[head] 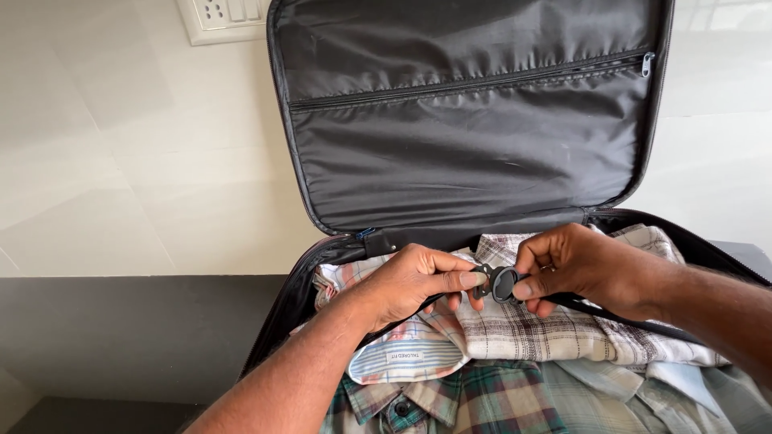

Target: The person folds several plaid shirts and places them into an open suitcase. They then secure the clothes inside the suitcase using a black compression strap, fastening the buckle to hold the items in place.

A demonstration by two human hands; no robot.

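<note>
An open black suitcase lies before me, packed with folded checked shirts. Its lid stands upright with a grey lining and a zip pocket. Over the shirts, my left hand and my right hand meet at a black plastic strap buckle. Each hand pinches one half of the buckle, and the two halves touch at the middle. A black strap runs from the buckle to the right under my right wrist. The left strap is hidden under my left hand.
The suitcase rests on a dark surface against a pale tiled wall. A white wall socket sits at the upper left. A green plaid shirt lies nearest me at the case's front.
</note>
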